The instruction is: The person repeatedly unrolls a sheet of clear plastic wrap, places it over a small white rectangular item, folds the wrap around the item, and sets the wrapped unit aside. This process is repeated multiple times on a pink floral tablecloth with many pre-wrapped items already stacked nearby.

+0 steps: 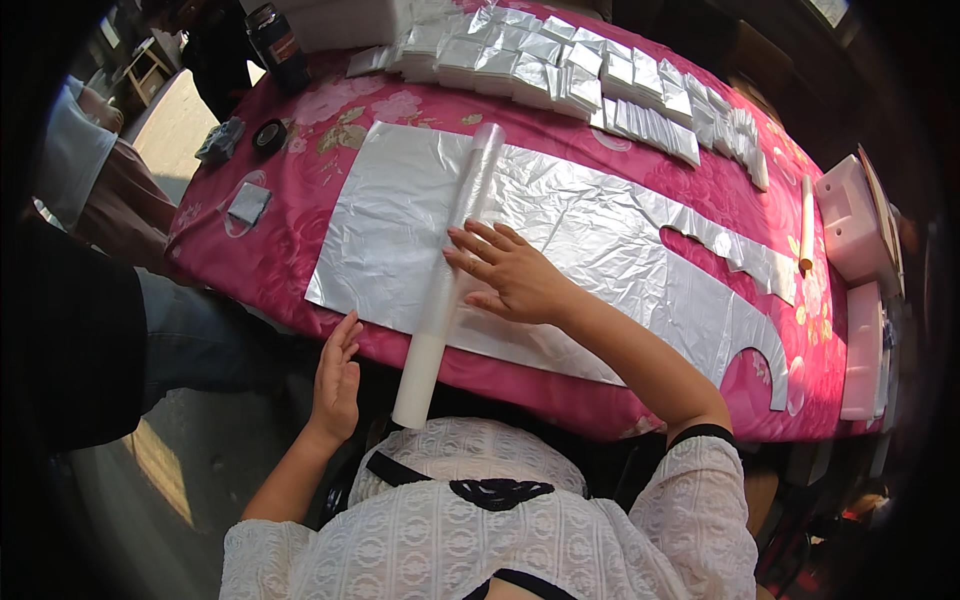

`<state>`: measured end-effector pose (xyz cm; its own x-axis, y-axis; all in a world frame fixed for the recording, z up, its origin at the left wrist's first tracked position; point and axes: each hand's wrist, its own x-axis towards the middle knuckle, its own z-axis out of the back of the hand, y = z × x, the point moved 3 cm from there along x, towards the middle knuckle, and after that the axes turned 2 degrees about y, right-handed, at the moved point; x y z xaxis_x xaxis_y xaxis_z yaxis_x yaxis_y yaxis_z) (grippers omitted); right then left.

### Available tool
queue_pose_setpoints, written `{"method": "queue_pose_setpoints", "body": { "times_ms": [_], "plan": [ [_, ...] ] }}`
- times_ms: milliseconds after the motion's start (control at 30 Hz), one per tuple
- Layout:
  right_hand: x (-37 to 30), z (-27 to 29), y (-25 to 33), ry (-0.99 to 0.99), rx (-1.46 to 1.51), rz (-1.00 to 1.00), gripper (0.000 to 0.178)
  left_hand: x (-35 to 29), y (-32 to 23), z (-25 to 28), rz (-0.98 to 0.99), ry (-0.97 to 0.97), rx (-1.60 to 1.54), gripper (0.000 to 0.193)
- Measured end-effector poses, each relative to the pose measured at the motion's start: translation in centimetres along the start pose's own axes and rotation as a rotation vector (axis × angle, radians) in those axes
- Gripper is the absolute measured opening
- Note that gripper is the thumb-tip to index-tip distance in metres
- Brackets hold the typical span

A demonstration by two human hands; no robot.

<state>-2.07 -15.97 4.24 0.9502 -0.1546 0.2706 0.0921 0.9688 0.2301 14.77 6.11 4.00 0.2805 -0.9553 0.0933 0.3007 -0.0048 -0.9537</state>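
Plainly, the pink floral tablecloth takes up most of my view, spreading from 9 o'clock round to 3. On it I see the silvery carrier bag, laid flat and creased, its cut-out handle end toward 3 o'clock. Beyond, from 12 to 2 o'clock, run rows of folded silvery-white bags. Over the carrier bag lies the roll of translucent film, slanting from 12 to 7 o'clock, its near end jutting past the cloth's edge. My right hand, reaching in from 4 o'clock, touches the roll near the centre, its fingers slightly spread. My left hand is at 8 o'clock, fingers straight and nearly together, palm turned toward the roll; whether the fingertips touch the cloth I cannot tell. A dark bottle stands at 11 o'clock, a black tape roll at 10.
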Motion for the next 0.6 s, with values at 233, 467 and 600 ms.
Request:
{"method": "queue_pose_setpoints", "body": {
  "times_ms": [233, 467, 600],
  "plan": [
    [13.0, -5.7, 3.0, 0.100, 0.021, -0.013, 0.053, 0.2, -0.3, 1.0, 0.128, -0.064, 0.413, 0.063],
    [15.5, -7.9, 6.2, -0.446, 0.224, -0.581, 0.072, 1.9, 1.0, 2.0, 0.270, -0.069, 0.551, 0.070],
    [12.2, -4.5, 4.9, -0.841, 0.685, -0.701, 0.087, 1.7, -0.4, 0.1, 0.320, 0.028, -0.044, 0.051]
  ]
}}
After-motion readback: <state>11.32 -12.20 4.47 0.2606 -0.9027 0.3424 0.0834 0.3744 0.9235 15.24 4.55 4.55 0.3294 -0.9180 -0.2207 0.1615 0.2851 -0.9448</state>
